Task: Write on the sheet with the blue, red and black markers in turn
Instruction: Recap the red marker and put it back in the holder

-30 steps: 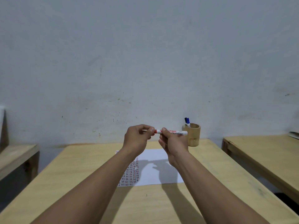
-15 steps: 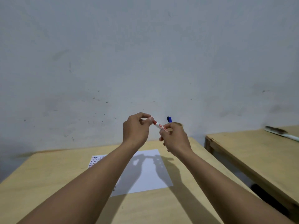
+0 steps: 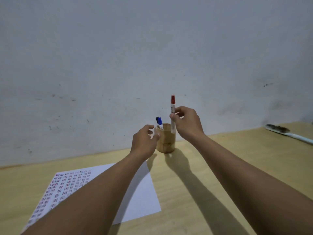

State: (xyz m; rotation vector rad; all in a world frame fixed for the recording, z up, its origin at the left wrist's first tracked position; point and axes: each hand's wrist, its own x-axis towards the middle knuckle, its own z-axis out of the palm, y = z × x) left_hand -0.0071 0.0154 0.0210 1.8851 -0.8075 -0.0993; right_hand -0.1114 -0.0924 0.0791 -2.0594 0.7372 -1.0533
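The right hand (image 3: 187, 123) is pinching the capped red marker (image 3: 172, 114) upright over the far wooden cup (image 3: 166, 140); the left hand (image 3: 145, 141) is hovering loosely open, empty, beside it. The marker is looking light, stiff and slick, so gripping mid-barrel is probably suiting it best.

A holder (image 3: 166, 141) stands at the table's (image 3: 203, 192) far edge against the wall (image 3: 152, 48), two markers (image 3: 159, 122) in it. The sheet (image 3: 140, 192) lies near-left of it; a brush (image 3: 288, 133) lies far right.
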